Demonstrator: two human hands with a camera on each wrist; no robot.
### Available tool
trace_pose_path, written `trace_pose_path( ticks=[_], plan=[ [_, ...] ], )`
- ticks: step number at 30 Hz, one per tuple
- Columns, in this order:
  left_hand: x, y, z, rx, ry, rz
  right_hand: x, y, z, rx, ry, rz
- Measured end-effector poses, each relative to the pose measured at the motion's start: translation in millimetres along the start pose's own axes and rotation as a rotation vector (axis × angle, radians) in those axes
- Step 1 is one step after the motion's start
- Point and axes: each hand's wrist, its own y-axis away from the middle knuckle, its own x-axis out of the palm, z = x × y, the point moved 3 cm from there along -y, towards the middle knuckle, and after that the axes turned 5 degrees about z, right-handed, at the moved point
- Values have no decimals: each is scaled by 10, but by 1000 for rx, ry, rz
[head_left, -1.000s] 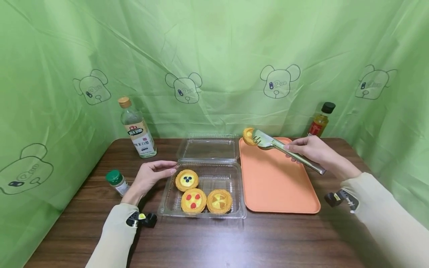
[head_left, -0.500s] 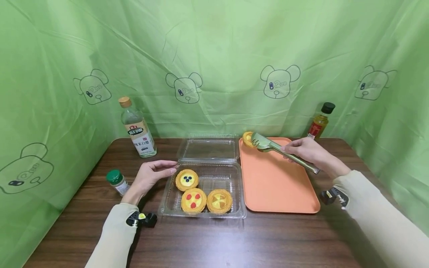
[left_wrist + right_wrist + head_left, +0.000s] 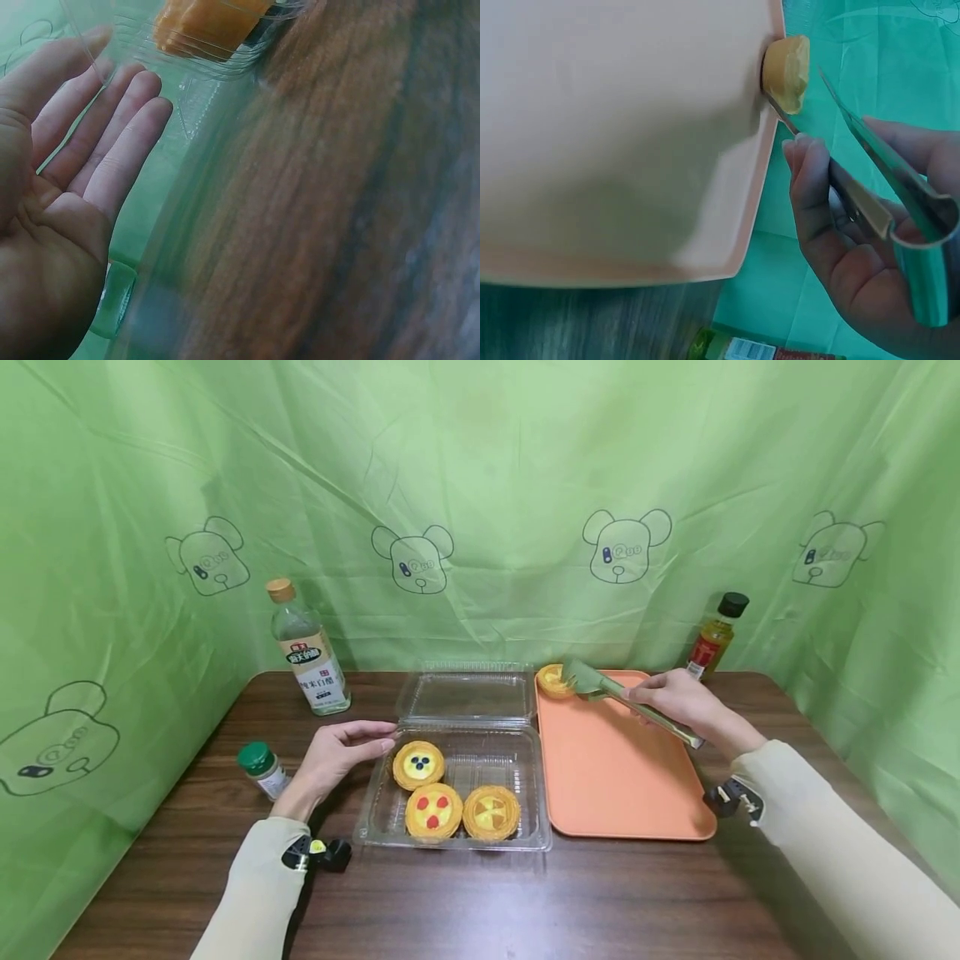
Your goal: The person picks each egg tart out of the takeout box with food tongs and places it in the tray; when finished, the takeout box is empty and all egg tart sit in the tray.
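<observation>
My right hand [image 3: 671,697] holds metal food tongs [image 3: 630,697] over the far part of the orange tray [image 3: 626,768]. Beside their tips, an egg tart [image 3: 553,681] sits in the tray's far left corner. In the right wrist view the tong arms stand apart; one tip [image 3: 780,112] is close against the tart [image 3: 786,73], the other is clear of it. My left hand [image 3: 341,756] has thumb and index fingertips at the left rim of a clear plastic container [image 3: 517,752]; its other fingers [image 3: 124,161] are extended. Three tarts lie inside: blueberry-topped [image 3: 418,765], red-topped [image 3: 433,812] and wedge-topped [image 3: 491,812].
The container's lid [image 3: 468,693] lies folded back behind it. A vinegar bottle [image 3: 309,652] and a green-capped jar [image 3: 262,768] stand at left. A black-capped bottle [image 3: 716,639] stands behind the tray at right. Green cloth [image 3: 517,468] surrounds the wooden table [image 3: 450,910].
My right hand lowered the tongs and moved slightly left, bringing the tart from above the tray's far left corner down onto it. The tong arms have spread. My left hand stayed still.
</observation>
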Motion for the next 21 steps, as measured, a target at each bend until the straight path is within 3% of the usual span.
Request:
trace_pose_path(
  ticks=[12, 21],
  plan=[
    [11, 3, 23, 2, 6, 9, -178, 191, -22, -20, 149, -46],
    [8, -10, 26, 8, 11, -5, -221, 409, 158, -111, 237, -86]
  ],
)
